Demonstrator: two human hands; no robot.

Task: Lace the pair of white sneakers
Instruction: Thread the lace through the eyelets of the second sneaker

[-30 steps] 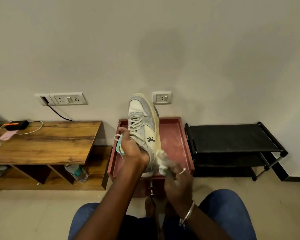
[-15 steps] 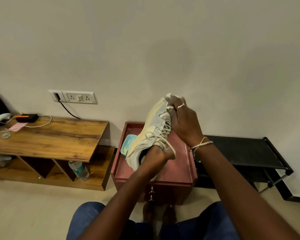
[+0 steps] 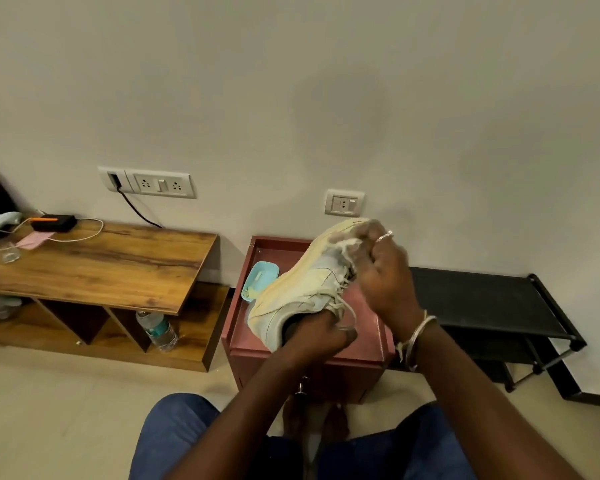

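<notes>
You've got the white sneaker (image 3: 302,285) up off the red cabinet (image 3: 371,344), held on its side, yellowed sole facing nine o'clock, toe aimed at about one o'clock and heel down at seven. Your left hand (image 3: 321,332) is at the heel opening, fingers curled round the collar and gripping it, with a loop of loose lace (image 3: 347,310) hanging just beside your knuckles. Your right hand (image 3: 383,271) is up at the toe end on the lace side, fingers bunched tight on a white wad (image 3: 352,244) pressed against the shoe; lace end or cloth, I can't tell. There's a ring on that hand and a bangle (image 3: 420,329) at the wrist. A light blue dish (image 3: 260,277) sits in the cabinet's tray top at ten o'clock from the sneaker. A wooden bench (image 3: 101,265) is out at nine o'clock with a water bottle (image 3: 156,329) under it, and a black shoe rack (image 3: 482,299) at three o'clock.
</notes>
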